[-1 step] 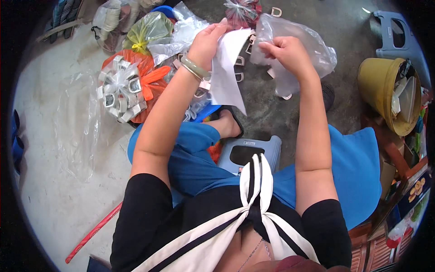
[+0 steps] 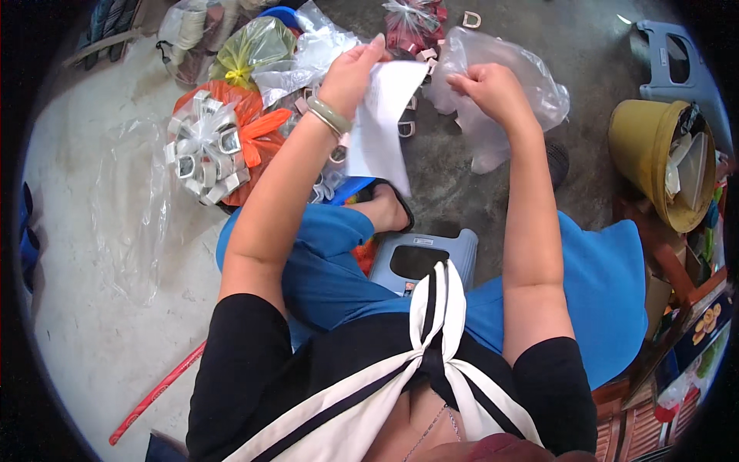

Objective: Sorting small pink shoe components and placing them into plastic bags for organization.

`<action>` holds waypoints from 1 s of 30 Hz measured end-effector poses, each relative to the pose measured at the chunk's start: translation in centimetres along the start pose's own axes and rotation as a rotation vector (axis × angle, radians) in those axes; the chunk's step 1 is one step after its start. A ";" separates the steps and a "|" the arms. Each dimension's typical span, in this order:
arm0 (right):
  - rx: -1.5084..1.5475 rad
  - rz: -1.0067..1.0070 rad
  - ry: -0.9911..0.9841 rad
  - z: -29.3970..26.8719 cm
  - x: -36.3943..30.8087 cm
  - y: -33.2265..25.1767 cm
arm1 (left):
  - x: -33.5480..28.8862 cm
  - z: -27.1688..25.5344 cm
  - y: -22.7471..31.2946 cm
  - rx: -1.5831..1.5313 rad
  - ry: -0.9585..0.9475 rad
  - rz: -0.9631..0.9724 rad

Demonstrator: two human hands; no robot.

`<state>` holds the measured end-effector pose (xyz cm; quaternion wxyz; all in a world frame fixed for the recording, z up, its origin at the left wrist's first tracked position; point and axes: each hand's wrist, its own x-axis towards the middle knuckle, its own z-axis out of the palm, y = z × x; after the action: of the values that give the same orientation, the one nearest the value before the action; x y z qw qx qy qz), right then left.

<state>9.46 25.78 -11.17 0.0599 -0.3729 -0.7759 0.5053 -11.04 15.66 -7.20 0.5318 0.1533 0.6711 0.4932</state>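
- The left hand [image 2: 350, 77] is grasping a white paper sheet [image 2: 381, 127] near its upper left corner, and the sheet is hanging over the floor [image 2: 454, 185] (its faint marks are proving too small to read).
- The right hand [image 2: 495, 92] is pinching the edge of a clear plastic bag [image 2: 535, 88] between thumb and fingers; the bag is spreading out around the hand, just beside the sheet.
- Two bangles [image 2: 329, 115] are circling the left wrist.
- Pale D-shaped buckles [image 2: 406, 129] are lying on the floor near the sheet's right edge.
- Left of the left forearm, an orange bag [image 2: 265, 127] is resting against a clear bundle of pale pieces [image 2: 206, 158].
- A yellow bucket [image 2: 635, 146] is standing at far right.
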 end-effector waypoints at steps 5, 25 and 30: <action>0.376 0.074 -0.014 -0.7 0.1 4.0 | -0.6 -3.1 -3.8 1.070 -0.206 0.085; 0.818 0.365 0.395 -4.4 1.0 4.2 | -5.2 4.3 -9.0 0.921 0.072 0.260; 1.007 0.388 0.420 -0.7 3.7 4.1 | -3.5 0.0 -3.3 0.923 0.034 0.965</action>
<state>9.27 29.59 -15.30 0.2890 -0.5262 -0.3287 0.7291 -8.63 11.59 -7.99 0.1206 0.6405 0.6776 0.3406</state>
